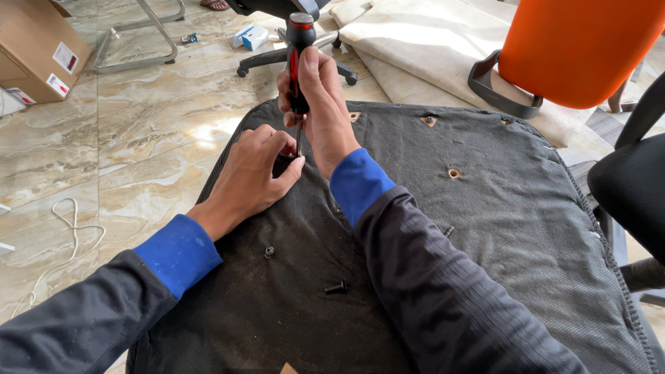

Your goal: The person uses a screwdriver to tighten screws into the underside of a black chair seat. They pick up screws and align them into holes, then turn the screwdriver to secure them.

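2 hands are working over a large upturned chair seat (485,228), its underside covered in dusty black fabric and filling most of the view from 3 o'clock round to 6 o'clock. Behind it, at 1 o'clock, an orange chair back (582,48) is leaning over a pale cushion (415,41), and at 12 o'clock a wheeled chair base (277,59) is lying on the marble floor (131,138). A cardboard box (34,48) is sitting at 10 o'clock and a loose white cord (69,228) is curling at 8 o'clock.

Near the centre, slightly toward 11 o'clock, the right hand (322,111) is closing around a red and black screwdriver (299,62), holding it upright with the tip pressing down into the seat. The left hand (256,173) is curling just beside the tip, its fingers pinching at the spot where the blade meets the fabric; what it is steadying there is hidden.

Judging progress, the work is looking partway along. 1 black bolt (337,287) is lying loose on the fabric at 6 o'clock and another small screw (269,252) is sitting just above it, so some fasteners are already out. At least 3 mounting holes (454,172) along the far edge are showing bare, while the fastener under the screwdriver is being turned now; whether it is going in or coming out, I cannot tell.
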